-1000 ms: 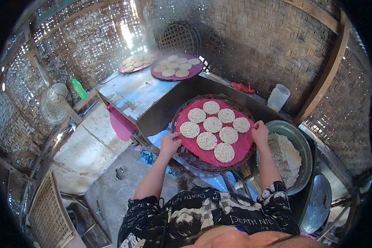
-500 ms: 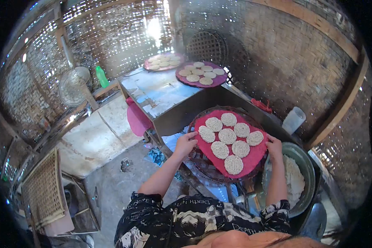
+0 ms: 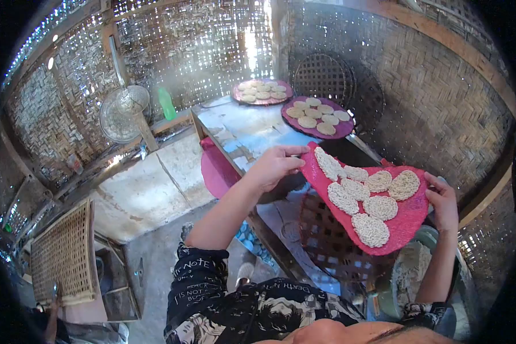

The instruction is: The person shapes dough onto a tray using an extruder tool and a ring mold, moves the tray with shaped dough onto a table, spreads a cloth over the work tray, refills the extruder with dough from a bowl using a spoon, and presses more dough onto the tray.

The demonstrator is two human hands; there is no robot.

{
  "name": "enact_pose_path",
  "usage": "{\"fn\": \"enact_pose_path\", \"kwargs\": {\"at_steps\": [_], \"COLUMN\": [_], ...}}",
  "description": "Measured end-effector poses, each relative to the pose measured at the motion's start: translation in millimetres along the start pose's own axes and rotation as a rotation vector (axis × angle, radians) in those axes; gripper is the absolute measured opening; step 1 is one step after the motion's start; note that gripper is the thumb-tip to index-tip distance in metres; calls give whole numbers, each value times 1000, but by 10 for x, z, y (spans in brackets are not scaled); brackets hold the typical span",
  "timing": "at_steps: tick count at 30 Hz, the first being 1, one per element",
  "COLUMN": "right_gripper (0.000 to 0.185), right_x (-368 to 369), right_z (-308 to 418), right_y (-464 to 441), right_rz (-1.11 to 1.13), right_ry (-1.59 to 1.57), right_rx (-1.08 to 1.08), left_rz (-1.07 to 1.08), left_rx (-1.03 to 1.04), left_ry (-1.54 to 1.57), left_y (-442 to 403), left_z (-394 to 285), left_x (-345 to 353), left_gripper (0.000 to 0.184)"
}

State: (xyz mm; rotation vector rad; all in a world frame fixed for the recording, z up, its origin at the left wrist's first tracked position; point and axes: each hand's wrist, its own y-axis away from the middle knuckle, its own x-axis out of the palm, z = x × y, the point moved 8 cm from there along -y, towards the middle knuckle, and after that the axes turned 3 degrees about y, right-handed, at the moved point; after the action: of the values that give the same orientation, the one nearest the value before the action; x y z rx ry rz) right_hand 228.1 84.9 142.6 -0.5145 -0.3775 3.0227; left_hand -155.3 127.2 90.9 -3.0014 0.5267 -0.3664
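Observation:
A pink cloth sheet (image 3: 378, 243) hangs lifted in front of me, sagging in the middle. Several pale round cakes (image 3: 380, 207) with a stringy, noodle-like texture lie on it. My left hand (image 3: 278, 166) pinches the sheet's left edge between thumb and fingers. At the right edge my right hand (image 3: 443, 203) grips it too, with part of the fingers behind the cloth. Beneath the sheet rests a dark round open-weave tray (image 3: 332, 243), partly covered by it. Near my right forearm stands a green basin (image 3: 436, 235) with a pale mass (image 3: 410, 275) inside.
Two pink-covered round trays (image 3: 308, 131) (image 3: 246, 102) of pale cakes sit on the bluish tabletop (image 3: 235, 123). A green bottle (image 3: 167, 103) and a strainer (image 3: 123, 114) are by the woven wall. At lower left, another person's hand (image 3: 55, 301) touches a woven panel (image 3: 63, 252).
Both my hands have raised the pink sheet off the open-weave tray and moved it to the right. Its flat surface now bends, and the cakes tilt with it. My view has shifted left.

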Motion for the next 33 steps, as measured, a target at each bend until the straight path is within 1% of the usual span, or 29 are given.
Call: {"fn": "enact_pose_path", "kwargs": {"at_steps": [4, 6, 8, 11, 13, 15, 17, 18, 19, 21, 23, 24, 26, 31, 33], "right_gripper": [45, 45, 45, 47, 48, 45, 41, 39, 38, 38, 39, 41, 42, 42, 42], "right_x": [650, 1211, 1738, 2437, 2849, 3150, 3463, 3573, 3668, 3808, 3923, 3965, 4041, 4168, 4154], "right_z": [417, 651, 684, 347, 107, -429, -595, -725, -700, -827, -997, -1097, -1130, -1115, -1164], "right_y": [-283, -499, -744, -1294, -1572, -1956, -2056, -2127, -2132, -2145, -2188, -2229, -2228, -2157, -2167], "right_rz": [-11, 32, 60, 65, -8, -66, -94, -149, -201, -179, -188, -166, -149, -129, -195], "right_ry": [11, 25, 42, -53, -25, 178, 172, 228, 285, 334, 441, 457, 460, 513, 506], "right_rx": [-20, -67, -83, -102, -108, -146, -122, -191, -260, -216, -192, -141, -136, -47, -112], "left_rz": [-3, -20, -56, -151, -199, -253, -337, -344, -353, -375, -414, -433, -466, -516, -502], "left_rx": [48, 46, 51, 37, 52, 67, 93, 63, 34, 61, -48, -26, -38, -128, -123], "left_ry": [29, -46, -101, -206, -265, -325, -487, -520, -551, -535, -502, -398, -322, -229, -218], "left_y": [-103, -183, -265, -460, -661, -769, -930, -954, -972, -1090, -1123, -1161, -1267, -1313, -1393], "left_z": [-416, -592, -685, -657, -485, -410, -219, -163, -100, 135, 303, 392, 567, 600, 706], "left_x": [-795, -1271, -1769, -2564, -3094, -3391, -3796, -3873, -3945, -4201, -4392, -4503, -4794, -4928, -5025], "left_gripper": [40, 40, 42, 42, 42, 42, 44, 44, 44, 45, 44, 44, 44, 44, 43]}}
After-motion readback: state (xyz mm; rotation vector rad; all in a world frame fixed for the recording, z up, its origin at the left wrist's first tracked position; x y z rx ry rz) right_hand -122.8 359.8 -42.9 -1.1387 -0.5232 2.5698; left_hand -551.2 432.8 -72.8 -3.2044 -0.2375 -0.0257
